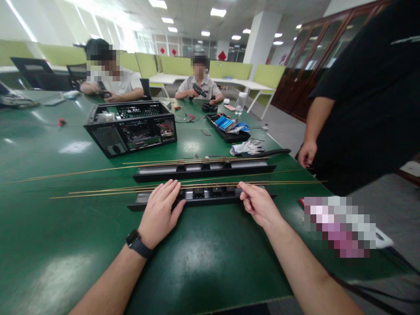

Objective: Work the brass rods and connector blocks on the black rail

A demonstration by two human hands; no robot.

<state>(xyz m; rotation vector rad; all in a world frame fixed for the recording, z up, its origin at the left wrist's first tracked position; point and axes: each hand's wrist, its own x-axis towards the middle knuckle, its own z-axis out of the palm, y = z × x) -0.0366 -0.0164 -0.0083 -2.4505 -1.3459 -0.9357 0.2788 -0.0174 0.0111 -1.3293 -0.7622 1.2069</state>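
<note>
My left hand (pixel 159 214), with a dark watch on its wrist, lies over the left part of the near black-and-silver rail (pixel 205 202). Its fingers are stretched out on top of several thin brass rods (pixel 98 191) that run along the rail and past both its ends. Toward the right end, my right hand (pixel 259 202) has thumb and index finger pinched together at the rods, the other fingers curled. How many rods that pinch takes in is hidden. Just beyond lies a second, similar rail (pixel 203 174), also with thin rods along it.
An open black computer case (pixel 131 127) stands at the back left. Behind the rails are a black tray (pixel 238 137) with blue items and white gloves (pixel 247 147). Two people sit across the green table (pixel 197 262); another stands at right near a white power strip (pixel 383 238).
</note>
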